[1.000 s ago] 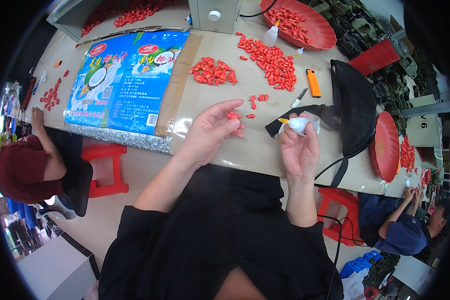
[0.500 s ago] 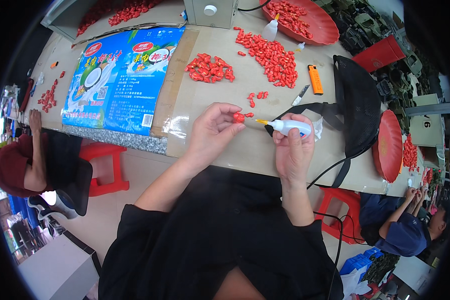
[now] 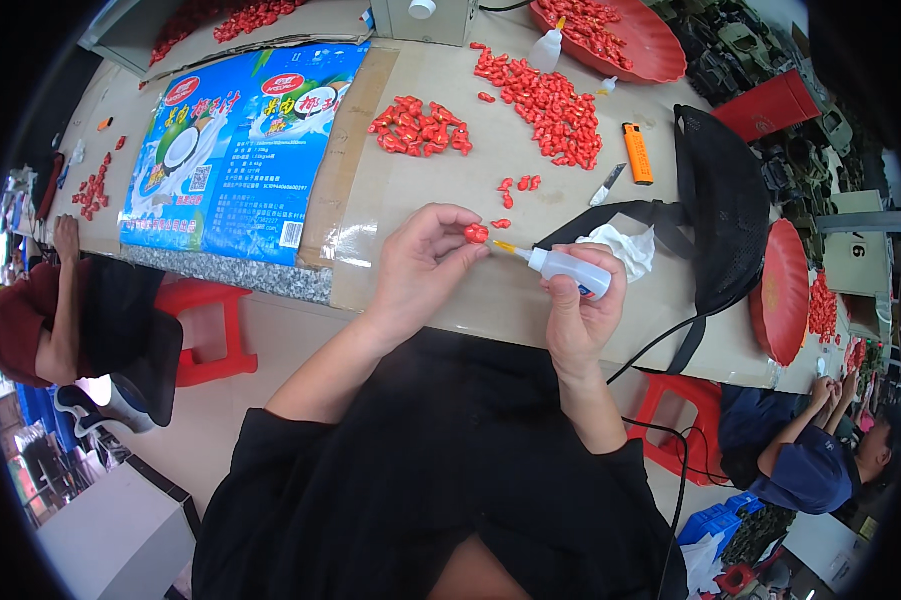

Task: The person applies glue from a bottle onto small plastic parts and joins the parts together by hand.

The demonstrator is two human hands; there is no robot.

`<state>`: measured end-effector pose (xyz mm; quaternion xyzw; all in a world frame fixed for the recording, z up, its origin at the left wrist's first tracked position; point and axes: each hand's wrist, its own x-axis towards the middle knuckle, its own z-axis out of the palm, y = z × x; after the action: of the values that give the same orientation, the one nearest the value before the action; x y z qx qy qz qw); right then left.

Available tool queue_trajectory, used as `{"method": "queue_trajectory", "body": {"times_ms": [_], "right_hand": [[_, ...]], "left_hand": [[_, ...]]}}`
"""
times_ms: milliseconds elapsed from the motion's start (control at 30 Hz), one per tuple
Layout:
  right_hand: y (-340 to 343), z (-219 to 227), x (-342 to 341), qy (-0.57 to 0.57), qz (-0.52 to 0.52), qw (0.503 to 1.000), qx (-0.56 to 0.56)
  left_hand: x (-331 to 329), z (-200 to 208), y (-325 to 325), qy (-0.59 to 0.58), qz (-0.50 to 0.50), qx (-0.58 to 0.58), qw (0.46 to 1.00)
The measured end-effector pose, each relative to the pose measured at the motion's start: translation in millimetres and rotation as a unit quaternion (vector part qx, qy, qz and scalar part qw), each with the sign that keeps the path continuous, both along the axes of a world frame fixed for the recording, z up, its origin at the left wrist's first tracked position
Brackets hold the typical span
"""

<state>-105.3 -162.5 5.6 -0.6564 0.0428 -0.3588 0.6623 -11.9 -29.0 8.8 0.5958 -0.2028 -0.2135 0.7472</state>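
Note:
My left hand pinches a small red gold-flecked piece between thumb and fingertips. Wrapped in my right hand is a white squeeze bottle, apparently glue, with a yellow tip. It lies tilted, its tip pointing left, close to the red piece; whether they touch I cannot tell. Beyond my hands are a few loose red pieces, a rounded pile and a larger pile of the same kind. A crumpled white tissue sits beside my right hand.
An orange lighter, a utility blade and a black mesh bag lie to the right. A second bottle stands by a red tray. Blue printed cardboard covers the left. People sit at both sides.
My right hand has shifted slightly left, and the bottle now slopes down to the right. The red piece is turned in my left fingers. More of the tissue shows.

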Motion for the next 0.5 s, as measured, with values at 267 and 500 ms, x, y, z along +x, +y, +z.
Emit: {"method": "queue_trajectory", "body": {"times_ms": [267,500], "right_hand": [[2.1,-0.5,0.3,0.004,-0.011,0.999,-0.049],[4.4,1.1,-0.6,0.013,-0.022,0.998,-0.059]], "left_hand": [[-0.9,1.8,0.0,-0.012,-0.013,0.001,1.000],[-0.6,1.0,0.0,-0.026,-0.014,0.018,0.999]]}}
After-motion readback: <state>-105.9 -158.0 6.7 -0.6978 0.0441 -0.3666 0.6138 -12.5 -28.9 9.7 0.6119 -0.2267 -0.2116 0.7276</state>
